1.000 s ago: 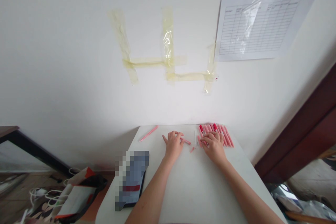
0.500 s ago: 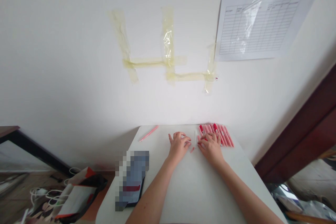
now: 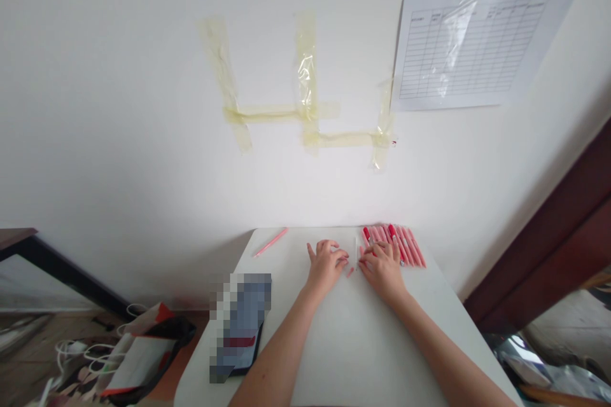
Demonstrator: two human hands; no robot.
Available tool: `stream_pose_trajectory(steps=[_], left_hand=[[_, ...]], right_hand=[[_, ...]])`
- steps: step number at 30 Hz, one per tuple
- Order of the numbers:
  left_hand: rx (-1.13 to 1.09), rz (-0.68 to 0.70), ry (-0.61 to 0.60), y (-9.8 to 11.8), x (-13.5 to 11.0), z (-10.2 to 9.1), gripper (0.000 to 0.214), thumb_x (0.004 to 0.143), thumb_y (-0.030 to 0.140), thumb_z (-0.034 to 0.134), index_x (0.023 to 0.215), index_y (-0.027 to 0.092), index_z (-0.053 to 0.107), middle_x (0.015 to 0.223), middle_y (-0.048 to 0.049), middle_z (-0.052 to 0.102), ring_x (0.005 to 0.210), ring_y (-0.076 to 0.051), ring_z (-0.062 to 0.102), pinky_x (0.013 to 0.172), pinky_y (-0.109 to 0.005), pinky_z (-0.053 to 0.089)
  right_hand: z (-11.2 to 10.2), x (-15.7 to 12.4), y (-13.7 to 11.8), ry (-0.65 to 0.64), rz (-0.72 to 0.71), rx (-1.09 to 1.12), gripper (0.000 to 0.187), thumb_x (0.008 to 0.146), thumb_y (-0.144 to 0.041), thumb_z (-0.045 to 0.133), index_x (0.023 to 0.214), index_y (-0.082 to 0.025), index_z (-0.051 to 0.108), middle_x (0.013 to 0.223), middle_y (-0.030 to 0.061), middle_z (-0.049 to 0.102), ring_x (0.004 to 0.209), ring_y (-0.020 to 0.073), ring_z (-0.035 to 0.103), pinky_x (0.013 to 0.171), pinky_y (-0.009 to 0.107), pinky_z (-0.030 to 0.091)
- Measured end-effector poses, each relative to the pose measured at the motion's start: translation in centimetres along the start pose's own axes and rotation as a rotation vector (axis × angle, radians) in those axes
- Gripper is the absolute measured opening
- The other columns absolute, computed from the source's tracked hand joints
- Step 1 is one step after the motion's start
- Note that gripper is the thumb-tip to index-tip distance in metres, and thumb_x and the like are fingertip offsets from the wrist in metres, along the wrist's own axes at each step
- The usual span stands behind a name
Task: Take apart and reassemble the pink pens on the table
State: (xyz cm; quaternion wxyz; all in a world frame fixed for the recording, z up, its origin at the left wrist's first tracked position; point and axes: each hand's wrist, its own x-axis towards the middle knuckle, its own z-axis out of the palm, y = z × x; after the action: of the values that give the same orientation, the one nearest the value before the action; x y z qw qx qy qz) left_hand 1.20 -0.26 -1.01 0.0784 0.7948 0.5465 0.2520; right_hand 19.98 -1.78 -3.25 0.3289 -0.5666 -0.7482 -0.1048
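Note:
My left hand (image 3: pixel 326 264) rests on the white table with its fingers bent and apart, and I see nothing held in it. Just right of its fingertips stands a narrow gap with a thin white pen refill (image 3: pixel 356 252) lying lengthwise. A small pink pen piece (image 3: pixel 350 272) lies below the refill. My right hand (image 3: pixel 383 269) is closed over a pink pen part (image 3: pixel 361 250), which is mostly hidden by the fingers. Beyond that hand, a row of several pink and red pens (image 3: pixel 405 245) lies side by side, partly covered by my fingers.
A single pink pen (image 3: pixel 271 242) lies at the table's back left. A phone (image 3: pixel 251 324), partly pixelated, is near the left edge of the table (image 3: pixel 353 356). The wall behind carries yellowish tape (image 3: pixel 305 76) and a printed sheet (image 3: pixel 472 51). Bags and cables (image 3: pixel 138 356) sit on the floor at left.
Almost nothing differs. Both hands stay in place, with only a very slight shift of the fingers; the refill and pens lie as before.

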Motion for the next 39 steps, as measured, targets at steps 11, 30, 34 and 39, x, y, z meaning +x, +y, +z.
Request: stream_pose_trajectory(steps=[11, 30, 34, 39], left_hand=[[-0.025, 0.033, 0.009, -0.3, 0.0, 0.2, 0.015, 0.085, 0.029, 0.065, 0.098, 0.035, 0.071, 0.121, -0.0010, 0.056, 0.123, -0.024, 0.042, 0.112, -0.072, 0.004], [0.025, 0.081, 0.002, -0.2, 0.7, 0.0, 0.024, 0.086, 0.018, 0.061, 0.099, 0.035, 0.070, 0.125, -0.0009, 0.055, 0.126, -0.024, 0.040, 0.111, -0.074, 0.005], [0.085, 0.117, -0.051, 0.0, 1.4, -0.6, 0.022, 0.085, 0.018, 0.061, 0.097, 0.033, 0.071, 0.128, -0.0025, 0.053, 0.127, -0.025, 0.038, 0.110, -0.074, 0.002], [0.099, 0.176, -0.119, 0.0, 2.4, -1.0, 0.029, 0.085, 0.016, 0.059, 0.103, 0.036, 0.069, 0.128, -0.0023, 0.053, 0.127, -0.026, 0.037, 0.110, -0.075, 0.003]], right_hand=[[-0.3, 0.0, -0.3, -0.013, 0.019, -0.008, 0.008, 0.084, -0.032, 0.066, 0.086, -0.030, 0.072, 0.097, 0.0003, 0.066, 0.113, 0.0264, 0.048, 0.116, 0.060, 0.009], [-0.1, 0.0, -0.5, -0.014, -0.007, -0.067, 0.014, 0.086, -0.025, 0.061, 0.077, -0.028, 0.072, 0.094, 0.0022, 0.067, 0.112, 0.0263, 0.048, 0.114, 0.059, 0.013], [0.0, -0.1, -0.3, -0.032, -0.019, -0.052, 0.013, 0.087, -0.024, 0.059, 0.080, -0.027, 0.071, 0.096, 0.0013, 0.067, 0.113, 0.0260, 0.048, 0.115, 0.059, 0.011], [0.0, -0.1, 0.0, -0.061, -0.031, -0.024, 0.013, 0.087, -0.026, 0.060, 0.090, -0.029, 0.072, 0.101, 0.0029, 0.067, 0.115, 0.0271, 0.047, 0.114, 0.059, 0.013]])
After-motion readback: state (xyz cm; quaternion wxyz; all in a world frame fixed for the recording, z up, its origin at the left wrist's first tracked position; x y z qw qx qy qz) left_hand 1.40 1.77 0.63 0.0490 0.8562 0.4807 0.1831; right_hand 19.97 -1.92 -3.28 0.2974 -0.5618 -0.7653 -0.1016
